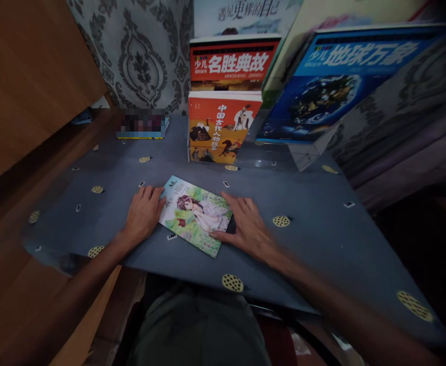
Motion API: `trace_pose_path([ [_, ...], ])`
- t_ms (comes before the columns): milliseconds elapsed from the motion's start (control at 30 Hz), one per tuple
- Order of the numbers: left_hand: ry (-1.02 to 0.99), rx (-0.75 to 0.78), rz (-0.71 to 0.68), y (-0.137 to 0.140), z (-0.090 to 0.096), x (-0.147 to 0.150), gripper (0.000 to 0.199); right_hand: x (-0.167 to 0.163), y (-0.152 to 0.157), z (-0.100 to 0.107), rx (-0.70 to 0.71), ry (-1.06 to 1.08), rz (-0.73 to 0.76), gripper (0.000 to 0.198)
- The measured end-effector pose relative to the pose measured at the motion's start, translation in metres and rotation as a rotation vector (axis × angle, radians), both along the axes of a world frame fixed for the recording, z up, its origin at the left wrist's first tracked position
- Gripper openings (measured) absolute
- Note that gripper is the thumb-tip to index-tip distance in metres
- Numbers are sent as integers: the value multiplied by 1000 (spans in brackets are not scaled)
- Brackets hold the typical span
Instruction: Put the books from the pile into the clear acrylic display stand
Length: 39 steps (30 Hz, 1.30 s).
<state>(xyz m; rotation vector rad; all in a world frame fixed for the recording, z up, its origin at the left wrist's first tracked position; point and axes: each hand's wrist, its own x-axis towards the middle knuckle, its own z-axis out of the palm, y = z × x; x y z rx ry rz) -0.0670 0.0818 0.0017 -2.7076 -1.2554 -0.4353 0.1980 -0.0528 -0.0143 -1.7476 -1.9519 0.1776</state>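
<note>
A thin paperback book lies slantwise on the cloth-covered table, its cover showing a drawn figure with long hair among green plants. At its left edge is my left hand, fingers bent and close together, with thumb and fingertips against the edge. My right hand grips the opposite end, its thumb on the cover and its fingers along the far right edge. The book looks closed. How far the fingers reach beneath it is hidden.
Behind stand an orange book, a red book and a blue book on a clear stand. Another book, partly blurred, lies at the back left. A wooden panel rises at left. The table's front edge is by my lap.
</note>
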Motion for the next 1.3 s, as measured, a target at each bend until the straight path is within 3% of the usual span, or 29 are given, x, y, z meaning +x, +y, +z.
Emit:
trace_pose_path([
  [167, 23, -32, -57, 22, -2, 18, 33, -7, -19, 2, 45, -60, -42, 75],
  [267, 16, -57, -84, 41, 0, 31, 34, -9, -31, 4, 66, -67, 7, 54],
  [367, 2, -54, -126, 56, 1, 43, 34, -8, -32, 8, 23, -92, 80, 46],
  [500, -14, -49, -180, 66, 0, 54, 36, 3, -6, 14, -56, -167, 155, 52],
  [633, -15, -36, -205, 68, -2, 55, 35, 18, 41, 15, -91, -208, 201, 55],
  [833, -22, -32, -177, 67, -2, 56, 34, 26, 99, 7, -104, -220, 125, 62],
  [1100, 106, 47, -199, 61, 6, 55, 33, 27, 107, 1, -44, -177, 82, 48],
  [1300, 158, 202, -297, 38, 16, 61, 29, 24, 108, -2, 17, -163, 69, 43],
])
